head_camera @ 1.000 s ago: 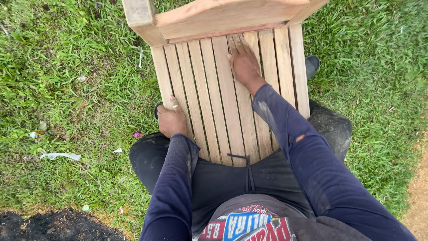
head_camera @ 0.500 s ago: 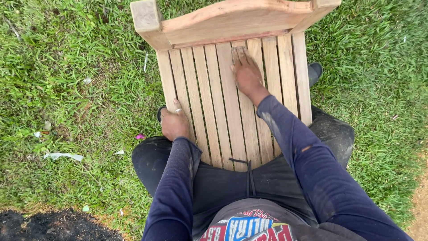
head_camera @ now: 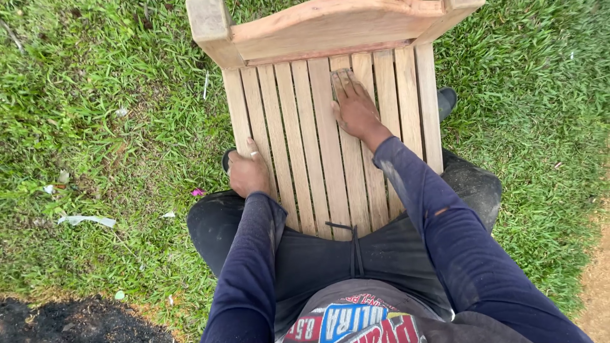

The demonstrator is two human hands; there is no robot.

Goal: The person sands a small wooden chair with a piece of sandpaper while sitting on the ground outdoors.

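Resting across the lap of a seated person, a slatted wooden panel (head_camera: 318,152) is seen running from the centre of the frame up to its top edge, where it is joined to a thick curved rail (head_camera: 330,25) with a square post (head_camera: 206,25) at the upper left. The left hand (head_camera: 249,173) is placed at the panel's left edge, left of centre in the frame; its fingers are curled around the outermost slat, which is gripped, with the thumb laid on top. The right hand (head_camera: 354,108) is laid flat on the slats in the upper middle of the frame, palm down, with the fingers held straight and close together and pointed toward the rail; nothing is pinched by it. Both arms are covered by dark blue sleeves (head_camera: 445,235), the right one marked with pale smudges. Black trousers (head_camera: 330,260) are seen beneath the panel's lower end. Green grass (head_camera: 95,127) fills the left and right of the frame, with scraps of white litter (head_camera: 86,220) at the left. A patch of dark soil (head_camera: 70,321) is seen at the lower left, and a shoe tip (head_camera: 448,98) shows at the panel's right edge.
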